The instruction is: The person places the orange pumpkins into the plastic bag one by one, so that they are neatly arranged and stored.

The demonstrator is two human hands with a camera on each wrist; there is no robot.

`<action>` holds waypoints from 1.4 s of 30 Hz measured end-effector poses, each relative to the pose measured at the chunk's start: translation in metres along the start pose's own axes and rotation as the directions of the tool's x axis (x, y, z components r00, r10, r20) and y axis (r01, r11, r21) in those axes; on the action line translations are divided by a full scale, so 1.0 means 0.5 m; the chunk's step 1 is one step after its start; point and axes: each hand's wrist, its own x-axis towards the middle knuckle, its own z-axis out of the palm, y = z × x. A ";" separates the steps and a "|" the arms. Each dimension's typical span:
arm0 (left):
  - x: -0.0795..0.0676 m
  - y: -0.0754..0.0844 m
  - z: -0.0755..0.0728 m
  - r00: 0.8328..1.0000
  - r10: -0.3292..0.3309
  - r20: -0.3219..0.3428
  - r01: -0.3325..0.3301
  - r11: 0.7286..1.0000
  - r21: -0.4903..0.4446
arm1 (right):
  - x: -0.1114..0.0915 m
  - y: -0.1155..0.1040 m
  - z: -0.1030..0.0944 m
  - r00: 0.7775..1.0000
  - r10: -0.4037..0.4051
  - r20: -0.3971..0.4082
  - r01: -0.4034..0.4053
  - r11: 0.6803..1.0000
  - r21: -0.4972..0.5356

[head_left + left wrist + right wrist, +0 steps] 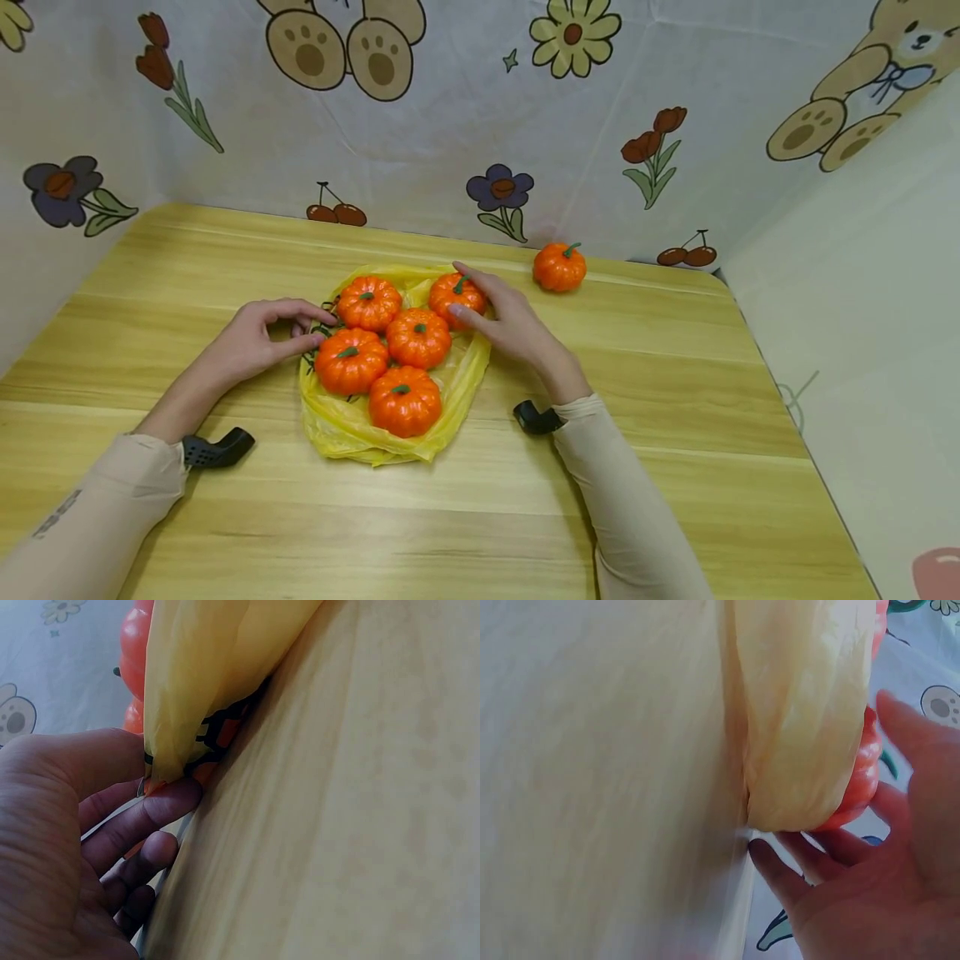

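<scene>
Several orange toy pumpkins with green stems sit in an open yellow plastic bag, its sides rolled low around them. At the bag's left edge, my left hand pinches the plastic between thumb and forefinger, beside a left pumpkin; black print shows on the bag there. My right hand lies along the far right side, with spread fingers around the back right pumpkin. In the right wrist view its fingers reach under the bag's edge and the thumb stands off the pumpkin.
Another orange pumpkin stands outside the bag at the table's back edge, against the printed cloth. Black wrist mounts sit at both cuffs, just over the wooden table.
</scene>
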 end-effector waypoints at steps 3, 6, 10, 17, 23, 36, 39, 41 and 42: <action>0.000 0.000 0.000 1.000 0.003 0.000 -0.003 1.000 -0.002 | -0.003 0.002 -0.002 1.000 0.026 -0.007 -0.026 1.000 0.006; 0.000 -0.002 0.001 1.000 0.016 0.004 -0.016 1.000 -0.004 | -0.006 0.003 -0.006 0.999 0.040 -0.007 -0.040 0.999 0.007; 0.000 -0.005 0.000 0.999 0.034 0.005 -0.034 0.999 -0.013 | -0.009 0.003 -0.007 0.999 0.040 0.025 -0.040 0.999 -0.011; -0.001 -0.003 0.000 1.000 0.027 0.004 -0.027 1.000 -0.016 | -0.024 0.003 -0.009 0.992 0.050 0.117 -0.046 0.998 -0.037; 0.000 -0.005 0.001 1.000 -0.011 -0.005 0.010 1.000 -0.010 | -0.042 0.008 -0.016 0.988 0.047 0.150 -0.040 0.998 -0.048; -0.001 0.002 0.001 1.000 -0.008 -0.008 0.007 1.000 -0.007 | -0.053 0.010 -0.026 0.987 0.007 0.161 0.008 0.996 -0.093; 0.000 0.003 0.001 1.000 -0.008 -0.009 0.008 1.000 -0.004 | -0.052 0.009 -0.023 0.988 -0.004 0.155 0.023 0.993 -0.118; 0.000 0.003 0.001 1.000 -0.011 -0.010 0.011 1.000 -0.004 | -0.051 0.008 -0.022 0.988 -0.005 0.156 0.025 0.991 -0.131; -0.001 0.003 0.001 1.000 -0.011 -0.010 0.011 1.000 -0.006 | -0.050 0.009 -0.022 0.988 -0.001 0.155 0.022 0.990 -0.136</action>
